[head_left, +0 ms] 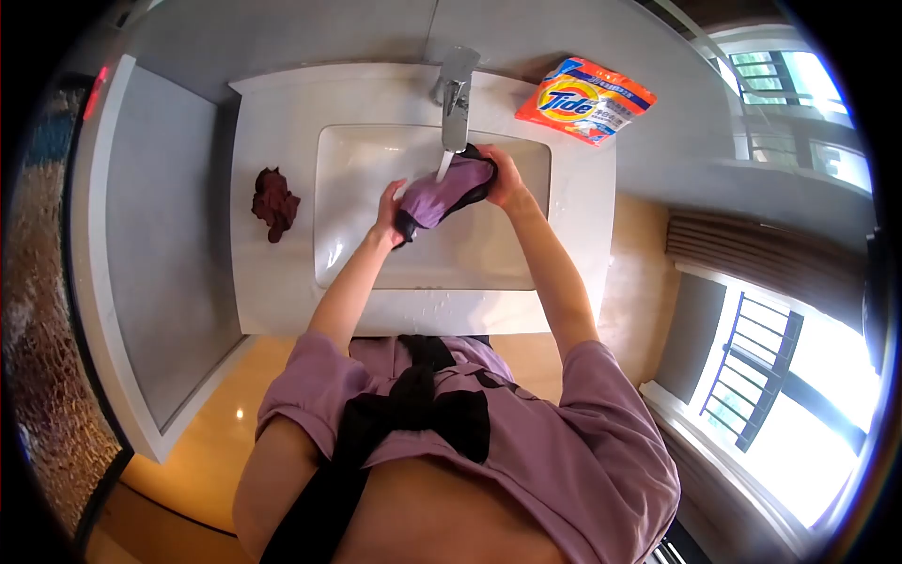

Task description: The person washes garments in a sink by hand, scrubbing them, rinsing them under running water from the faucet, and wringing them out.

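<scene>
A purple cloth with black edging (442,195) is stretched between my two hands over the sink (329,268). Water runs from the chrome faucet (457,108) onto the middle of the cloth. My left hand (389,218) grips its lower left end, with the thumb raised along the side. At the upper right end, my right hand (505,176) is closed on the black edge. The fingers of both hands are partly hidden behind the cloth. Whether it is a garment, and which kind, I cannot tell.
A crumpled dark red cloth (274,204) lies on the white counter (272,301) left of the sink. An orange Tide detergent bag (584,101) rests at the counter's back right corner. Water drops dot the front rim. A barred window (752,367) is at the right.
</scene>
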The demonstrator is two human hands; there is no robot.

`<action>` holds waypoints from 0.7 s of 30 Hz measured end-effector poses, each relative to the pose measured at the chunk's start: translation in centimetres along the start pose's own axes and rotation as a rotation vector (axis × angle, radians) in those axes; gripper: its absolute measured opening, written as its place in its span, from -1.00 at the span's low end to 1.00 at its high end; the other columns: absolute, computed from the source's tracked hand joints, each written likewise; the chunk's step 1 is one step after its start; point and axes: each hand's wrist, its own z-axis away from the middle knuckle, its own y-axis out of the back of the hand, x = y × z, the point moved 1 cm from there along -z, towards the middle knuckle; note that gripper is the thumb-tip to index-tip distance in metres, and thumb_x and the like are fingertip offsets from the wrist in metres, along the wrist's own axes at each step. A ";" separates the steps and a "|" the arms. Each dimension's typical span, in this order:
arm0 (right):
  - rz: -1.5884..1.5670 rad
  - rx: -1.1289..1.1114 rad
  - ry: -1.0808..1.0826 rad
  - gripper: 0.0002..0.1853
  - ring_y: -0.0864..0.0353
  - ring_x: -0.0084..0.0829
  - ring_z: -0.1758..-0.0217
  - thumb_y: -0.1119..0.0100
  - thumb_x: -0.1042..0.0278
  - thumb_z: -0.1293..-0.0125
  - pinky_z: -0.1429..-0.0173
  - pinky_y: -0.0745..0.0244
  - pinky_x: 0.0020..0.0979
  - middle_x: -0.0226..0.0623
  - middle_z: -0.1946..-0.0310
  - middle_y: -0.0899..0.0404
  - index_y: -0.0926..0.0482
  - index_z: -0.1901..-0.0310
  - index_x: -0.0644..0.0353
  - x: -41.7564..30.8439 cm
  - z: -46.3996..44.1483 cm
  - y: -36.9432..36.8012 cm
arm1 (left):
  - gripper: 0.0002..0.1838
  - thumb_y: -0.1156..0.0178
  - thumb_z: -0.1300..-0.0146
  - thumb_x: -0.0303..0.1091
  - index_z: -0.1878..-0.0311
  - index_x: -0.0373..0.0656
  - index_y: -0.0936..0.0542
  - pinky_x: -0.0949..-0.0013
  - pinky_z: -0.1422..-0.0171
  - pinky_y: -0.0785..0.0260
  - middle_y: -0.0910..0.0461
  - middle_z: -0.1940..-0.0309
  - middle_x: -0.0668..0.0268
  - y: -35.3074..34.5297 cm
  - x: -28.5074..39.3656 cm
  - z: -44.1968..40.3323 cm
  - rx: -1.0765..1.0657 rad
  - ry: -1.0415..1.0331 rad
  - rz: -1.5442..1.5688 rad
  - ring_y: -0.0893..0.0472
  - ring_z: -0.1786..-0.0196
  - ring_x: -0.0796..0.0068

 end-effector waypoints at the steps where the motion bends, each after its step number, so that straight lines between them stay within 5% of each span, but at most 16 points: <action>1: -0.001 0.002 -0.012 -0.76 -0.52 -0.37 0.23 -0.04 0.26 -0.08 0.05 -0.43 -0.32 -0.26 0.36 -0.54 -0.49 0.25 0.21 0.3 -0.1 -0.4 | -0.38 -0.01 -0.05 0.11 0.06 -0.30 -0.44 0.32 0.04 -0.40 -0.55 0.21 0.23 0.0 0.1 -0.2 0.024 0.015 0.031 -0.54 0.15 0.35; 6: 0.593 0.244 0.378 -0.74 -0.50 -0.51 0.44 -0.24 0.22 -0.01 0.30 -0.42 -0.47 -0.37 0.50 -0.52 -0.53 0.39 0.26 3.2 -2.1 -0.6 | -0.39 0.08 -0.05 0.27 0.15 -0.13 -0.46 0.37 0.18 -0.42 -0.52 0.34 0.27 3.2 -1.1 -4.0 0.161 0.083 -0.280 -0.54 0.28 0.45; 8: 0.797 0.386 0.552 -0.76 -0.45 -0.54 0.54 -0.27 0.23 0.03 0.38 -0.39 -0.47 -0.39 0.62 -0.50 -0.53 0.53 0.26 6.4 -2.5 -1.4 | -0.51 0.11 -0.12 0.19 0.31 -0.09 -0.45 0.38 0.25 -0.38 -0.48 0.40 0.33 4.6 -1.9 -7.5 -0.027 -0.132 0.012 -0.49 0.32 0.44; 9: 0.875 0.479 0.576 -0.75 -0.42 -0.55 0.58 -0.30 0.24 0.05 0.42 -0.37 -0.49 -0.41 0.66 -0.49 -0.51 0.58 0.25 8.2 -2.5 -1.7 | -0.55 0.12 -0.16 0.15 0.35 -0.08 -0.44 0.37 0.25 -0.37 -0.47 0.40 0.34 2.4 -2.8 -8.0 0.207 -0.381 0.107 -0.47 0.32 0.43; 10: 0.973 0.538 0.711 -0.75 -0.41 -0.51 0.62 -0.31 0.25 0.08 0.46 -0.35 -0.46 -0.38 0.70 -0.47 -0.49 0.62 0.25 9.5 -1.7 -3.0 | -0.57 0.16 -0.22 0.10 0.36 -0.09 -0.44 0.35 0.20 -0.36 -0.47 0.42 0.36 2.7 -2.8 -9.2 0.049 -0.327 0.146 -0.47 0.29 0.42; 11: 1.067 0.594 0.846 -0.74 -0.40 -0.48 0.66 -0.31 0.27 0.10 0.50 -0.34 -0.44 -0.34 0.74 -0.45 -0.47 0.66 0.25 10.2 -1.1 -4.3 | -0.60 0.18 -0.26 0.03 0.27 -0.12 -0.44 0.32 0.12 -0.36 -0.47 0.37 0.34 5.1 -3.0 -12.6 -0.753 -0.061 0.309 -0.48 0.24 0.42; 12: 1.259 0.684 0.965 -0.80 -0.47 -0.21 0.64 -0.21 0.25 0.06 0.49 -0.39 -0.32 -0.24 0.70 -0.49 -0.51 0.64 0.18 10.3 -1.1 -4.7 | -0.60 0.18 -0.26 0.03 0.27 -0.12 -0.44 0.32 0.12 -0.36 -0.47 0.37 0.34 5.0 -2.9 -12.1 -0.750 -0.064 0.312 -0.48 0.24 0.42; 17: 1.345 0.794 0.922 -0.83 -0.53 -0.12 0.53 -0.17 0.29 0.06 0.42 -0.43 -0.23 -0.18 0.62 -0.54 -0.55 0.62 0.21 8.1 -4.4 -4.4 | -0.74 0.16 -0.24 -0.21 0.20 -0.12 -0.47 0.38 0.15 -0.39 -0.51 0.33 0.34 -3.1 -0.5 -3.6 0.010 -0.237 0.052 -0.50 0.24 0.45; 21: 0.844 1.015 0.491 -0.79 -0.60 -0.12 0.44 -0.15 0.33 0.15 0.32 -0.46 -0.29 0.03 0.58 -0.54 -0.61 0.49 0.30 6.0 -7.3 2.4 | -0.80 0.01 -0.10 -0.29 0.28 -0.18 -0.49 0.41 0.19 -0.44 -0.54 0.40 0.31 -3.2 -1.3 -2.6 -0.038 -0.211 0.036 -0.56 0.35 0.47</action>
